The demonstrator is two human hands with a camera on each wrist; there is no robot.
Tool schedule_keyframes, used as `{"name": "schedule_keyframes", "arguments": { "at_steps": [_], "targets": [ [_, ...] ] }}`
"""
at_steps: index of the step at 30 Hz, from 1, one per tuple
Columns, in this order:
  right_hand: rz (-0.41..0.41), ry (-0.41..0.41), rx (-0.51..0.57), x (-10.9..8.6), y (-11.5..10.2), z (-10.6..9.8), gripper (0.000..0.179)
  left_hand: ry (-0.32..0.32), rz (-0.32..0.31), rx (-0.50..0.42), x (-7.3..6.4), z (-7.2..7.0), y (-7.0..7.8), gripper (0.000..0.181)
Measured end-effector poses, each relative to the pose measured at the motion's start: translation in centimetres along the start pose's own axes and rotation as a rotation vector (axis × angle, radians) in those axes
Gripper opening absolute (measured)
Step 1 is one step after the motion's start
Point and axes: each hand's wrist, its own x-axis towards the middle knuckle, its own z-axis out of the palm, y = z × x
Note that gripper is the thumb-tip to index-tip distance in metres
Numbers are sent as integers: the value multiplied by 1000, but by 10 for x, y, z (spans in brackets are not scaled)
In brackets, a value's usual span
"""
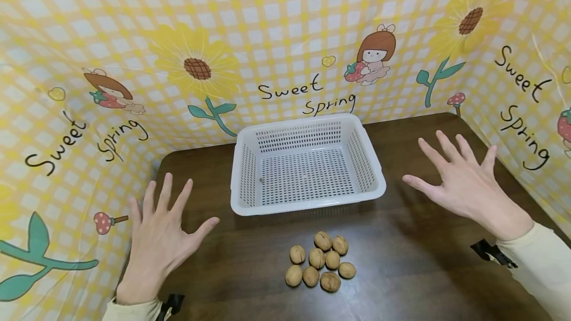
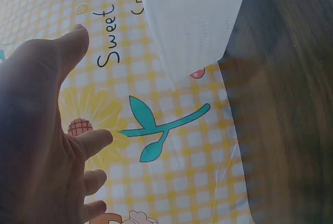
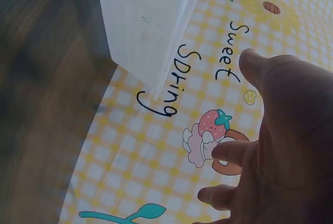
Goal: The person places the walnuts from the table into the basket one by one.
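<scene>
A white perforated plastic basket [image 1: 308, 205] stands near the back of the dark wooden table, with only a tiny dark speck on its floor. Several walnuts [image 1: 316, 258] lie in a loose cluster in front of it. To the basket's left, my left hand [image 1: 162, 239] is held with fingers spread, holding nothing. My right hand [image 1: 464, 187] is on the basket's other side, its fingers also spread and holding nothing. Both wrist views show the basket's outer wall [image 2: 197, 21] beyond each hand, apart from the fingers; the walnuts are out of sight there.
A yellow checked cloth [image 1: 285, 24] printed with flowers and lettering hangs behind the table and along both sides. The brown tabletop [image 1: 250, 271] extends around the walnuts and under both hands. Dark clips [image 1: 492, 253] sit at the sleeve cuffs.
</scene>
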Motion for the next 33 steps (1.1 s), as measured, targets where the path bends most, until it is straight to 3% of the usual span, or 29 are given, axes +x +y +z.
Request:
{"name": "schedule_keyframes", "arguments": {
  "at_steps": [3, 7, 13, 18, 21, 27, 33],
  "targets": [
    [-25, 25, 16, -2, -3, 0, 97, 6, 25, -32, -1, 1, 2, 98],
    [-101, 95, 76, -3, -9, 0, 91, 42, 104, -146, -3, 3, 5, 93],
    [-227, 260, 190, -5, -23, 6, 73, 169, 200, -326, -5, 13, 13, 85],
    [-376, 414, 295, -7, -33, 18, 61, 249, 178, -447, -6, 27, 25, 76],
    [-461, 457, 391, -11, -39, 28, 56, 289, 140, -512, -7, 39, 35, 68],
    [-542, 363, 569, -20, -55, 48, 49, 369, 119, -626, -9, 61, 51, 59],
    [-594, 188, 634, -24, -77, 73, 43, 376, 83, -703, -10, 75, 58, 53]
  ]
}}
